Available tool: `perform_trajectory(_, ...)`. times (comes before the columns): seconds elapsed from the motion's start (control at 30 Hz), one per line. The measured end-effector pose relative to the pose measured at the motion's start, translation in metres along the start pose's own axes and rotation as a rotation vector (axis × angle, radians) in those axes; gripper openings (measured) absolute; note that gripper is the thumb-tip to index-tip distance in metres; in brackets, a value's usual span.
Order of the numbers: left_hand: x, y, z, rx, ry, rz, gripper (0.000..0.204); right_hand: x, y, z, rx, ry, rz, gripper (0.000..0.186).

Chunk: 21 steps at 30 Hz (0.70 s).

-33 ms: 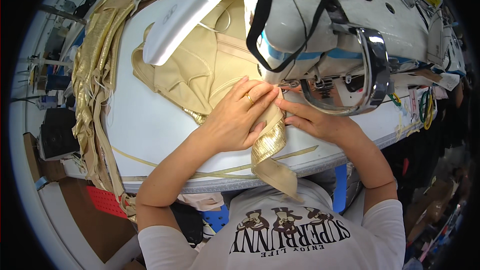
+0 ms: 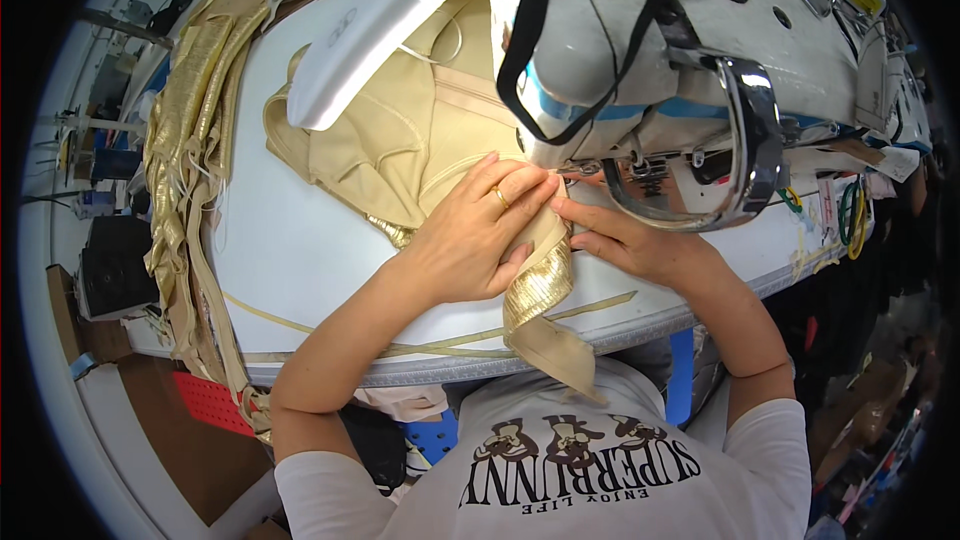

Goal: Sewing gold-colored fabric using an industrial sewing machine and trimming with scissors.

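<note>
A beige garment piece (image 2: 380, 150) with a gold, shiny side lies wrong side up on the white table beside the sewing machine (image 2: 590, 60). From the machine's foot (image 2: 580, 168), a strip of gold and beige fabric (image 2: 540, 285) runs toward me and hangs twisted over the table edge. My left hand (image 2: 480, 225), a ring on one finger, presses its closed fingers on the fabric close to the foot, thumb against the strip. Along the strip's right edge, my right hand (image 2: 630, 240) pinches the cloth between thumb and fingers. The fingertips of both hands nearly meet, partly hiding the cloth's edge.
A curved metal guard (image 2: 745, 150) arches right of the needle area. Above the garment hangs a white lamp-like arm (image 2: 370, 40). Gold fabric pieces (image 2: 195, 140) drape over the table's left side. A thin tape (image 2: 450, 348) lies along the front edge. Elastic bands (image 2: 853, 218) hang at right.
</note>
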<state>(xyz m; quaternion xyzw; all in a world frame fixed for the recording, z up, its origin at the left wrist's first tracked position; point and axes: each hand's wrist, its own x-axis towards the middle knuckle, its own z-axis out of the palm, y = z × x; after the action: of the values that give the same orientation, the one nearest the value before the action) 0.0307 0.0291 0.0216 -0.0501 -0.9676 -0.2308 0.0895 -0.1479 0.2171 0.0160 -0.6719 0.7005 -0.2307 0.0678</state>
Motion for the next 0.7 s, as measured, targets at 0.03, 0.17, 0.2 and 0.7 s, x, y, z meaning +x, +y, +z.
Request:
perform_trajectory(0.03,0.000,-0.001,-0.001,-0.011,0.006,0.020,0.069,0.001,0.002,0.001,0.014,0.028,-0.033,0.043)
perform_trajectory(0.17,0.002,-0.006,-0.002,-0.023,0.003,0.057,0.069,0.002,-0.002,-0.001,-0.010,0.011,-0.019,0.044)
perform_trajectory(0.2,0.002,-0.006,-0.002,-0.027,-0.016,0.050,0.069,0.001,-0.002,-0.001,0.000,-0.006,0.001,0.044)
perform_trajectory(0.7,0.004,-0.021,0.000,-0.052,0.117,0.159,0.052,0.003,-0.001,-0.003,0.007,-0.074,0.019,0.052)
